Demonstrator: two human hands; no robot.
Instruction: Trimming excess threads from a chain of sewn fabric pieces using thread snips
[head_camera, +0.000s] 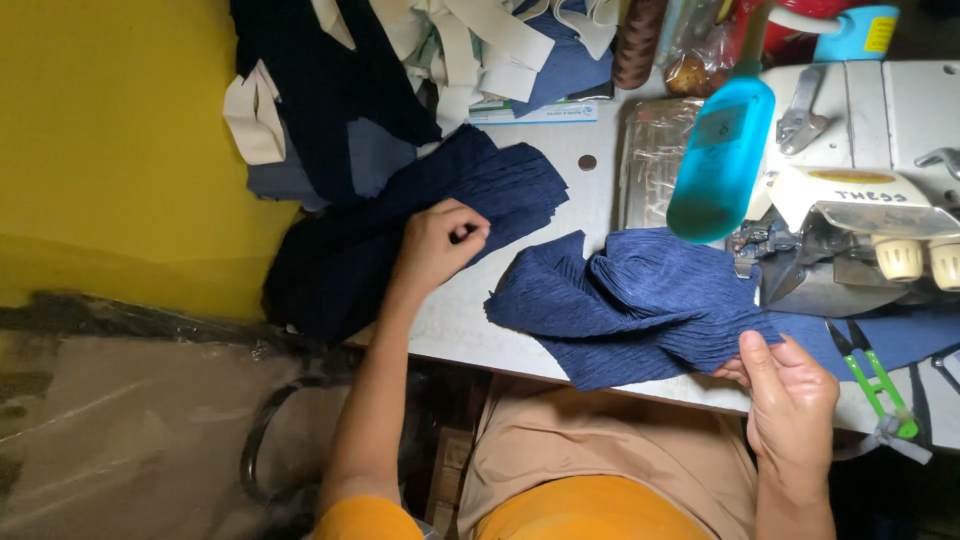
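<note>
Curled shut, the left hand pinched the top layer of a stack of dark blue fabric pieces lying left of centre in the frame, fingertips tucked in against the cloth. That stack fanned out from the edge of the white table up toward the middle, its upper end spread like a sheaf of cut panels. Above it, in the upper left, lay a heap of black and grey-blue cloth mixed with cream-coloured strips, and further left a yellow wall filled the frame, with clear plastic sheeting below it.

Moving toward the centre, a crumpled piece of ribbed blue fabric sat on the table, bunched into folds. Above it stood a clear plastic bag and a turquoise oblong bottle tilted over the work, with a brown thread cone at the top edge.

The right hand, in the lower right, gripped the near right edge of the ribbed blue fabric, thumb on top and fingers closed beneath, so the cloth was pinched between them. The fabric ran on past the hand under the presser area of a white sewing machine in the upper right of the frame. Green-handled thread snips lay on the table just right of that hand, apart from it. Along the bottom edge showed the person's tan-clad lap and orange garment.
</note>
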